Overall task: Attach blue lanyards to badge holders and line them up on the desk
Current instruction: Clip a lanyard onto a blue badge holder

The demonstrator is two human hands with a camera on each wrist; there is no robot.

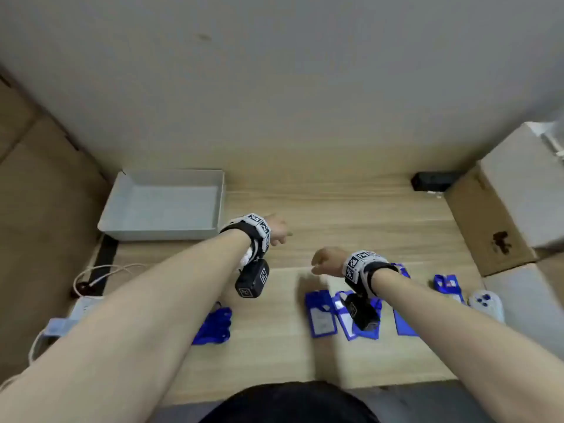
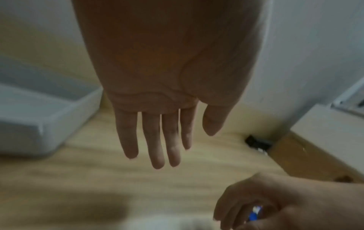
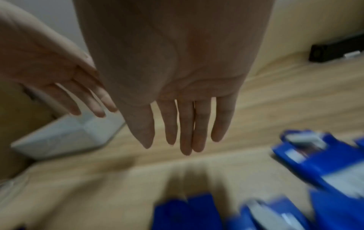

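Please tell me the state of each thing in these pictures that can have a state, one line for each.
Left hand: open, fingers straight, holding nothing, above the desk.
Right hand: open, fingers straight, holding nothing.
Tray: upright, nothing visible inside.
Badge holders: lying flat in a row near the desk's front edge.
Lanyards: loose in a heap, apart from the holders.

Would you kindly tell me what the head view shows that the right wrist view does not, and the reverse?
Only the head view shows the lanyards lying near the left forearm, the white controller and the cardboard box. Only the right wrist view shows the right hand from the palm side, fingers straight and holding nothing. Both show the left hand, the white tray, blue badge holders and the desk.
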